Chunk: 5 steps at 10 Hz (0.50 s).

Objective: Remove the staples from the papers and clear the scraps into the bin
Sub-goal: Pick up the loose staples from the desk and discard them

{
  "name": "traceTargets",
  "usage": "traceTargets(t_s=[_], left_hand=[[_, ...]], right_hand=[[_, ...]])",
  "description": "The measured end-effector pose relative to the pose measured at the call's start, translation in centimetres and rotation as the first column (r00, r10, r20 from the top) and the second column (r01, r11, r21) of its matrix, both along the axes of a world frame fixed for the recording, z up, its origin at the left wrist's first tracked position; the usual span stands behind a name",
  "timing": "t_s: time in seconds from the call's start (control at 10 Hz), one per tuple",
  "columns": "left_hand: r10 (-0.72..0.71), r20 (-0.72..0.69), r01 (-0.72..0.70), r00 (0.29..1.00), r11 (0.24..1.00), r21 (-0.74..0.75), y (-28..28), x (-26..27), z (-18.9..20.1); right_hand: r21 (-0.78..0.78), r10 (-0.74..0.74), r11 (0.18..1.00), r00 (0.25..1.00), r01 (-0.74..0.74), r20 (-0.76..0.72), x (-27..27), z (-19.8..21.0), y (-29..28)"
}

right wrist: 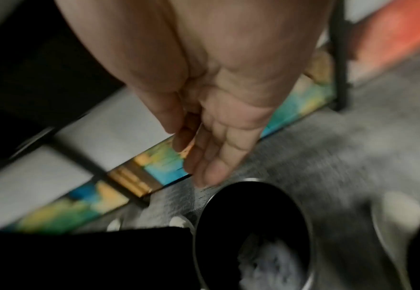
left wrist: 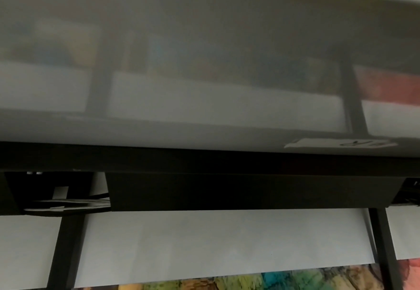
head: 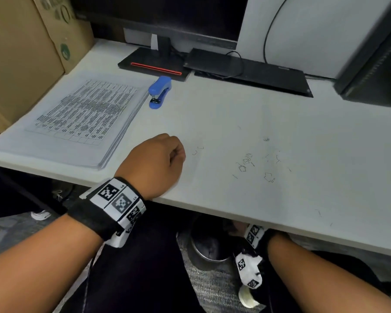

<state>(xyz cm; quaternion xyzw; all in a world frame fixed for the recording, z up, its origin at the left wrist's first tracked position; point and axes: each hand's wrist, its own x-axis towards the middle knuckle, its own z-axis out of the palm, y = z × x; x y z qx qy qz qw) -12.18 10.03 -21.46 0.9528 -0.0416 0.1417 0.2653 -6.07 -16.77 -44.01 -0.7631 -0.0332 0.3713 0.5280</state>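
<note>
A stack of printed papers (head: 72, 118) lies at the desk's left. Beside it stands a blue stapler (head: 159, 91). Several loose staples (head: 246, 161) are scattered over the white desk (head: 280, 114) right of my left hand (head: 158, 159). That hand rests at the desk's front edge with its fingers curled under, and I see nothing in it. My right hand (right wrist: 201, 157) is below the desk with straight fingers pointing down beside the rim of the round metal bin (right wrist: 253, 225). In the head view the bin (head: 207, 247) sits on the floor, and the desk hides that hand.
A monitor stand (head: 154, 64) and a flat black device (head: 246, 71) with a cable line the back of the desk. A cardboard box (head: 20, 53) stands on the left and a dark tower (head: 375, 64) on the right. A black desk leg (right wrist: 340, 58) rises behind the bin.
</note>
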Motion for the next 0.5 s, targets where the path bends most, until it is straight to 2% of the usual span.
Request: traceTargets(t_s=[0.1,0.2,0.3,0.4,0.5], left_hand=[[0.011,0.005,-0.011,1.000,1.000,0.001,0.0,-0.1,0.0],[0.020,0.015,-0.020,1.000,1.000,0.005,-0.1,-0.4,0.1],[0.030,0.002,-0.030,1.000,1.000,-0.008,-0.4,-0.9,0.4],[0.011,0.001,-0.011,1.000,1.000,0.008,-0.6,-1.3,0.7],[-0.069,0.011,0.068,0.998,0.995,0.073,-0.7,-1.9,1.1]], right_hand=[[-0.703,0.576,0.630,0.806,-0.331,0.136,-5.1,10.5,1.5],[-0.705,0.688,0.551,0.721,-0.446,0.082,-8.4,15.1,1.0],[-0.663,0.740,0.515,0.672,-0.543,0.025,-11.1,20.6,-1.5],[-0.497,0.639,0.679,0.768,-0.540,0.037,-11.6,26.7,-5.2],[-0.313,0.333,0.904,0.939,-0.292,0.084,-9.1,29.7,-10.0]])
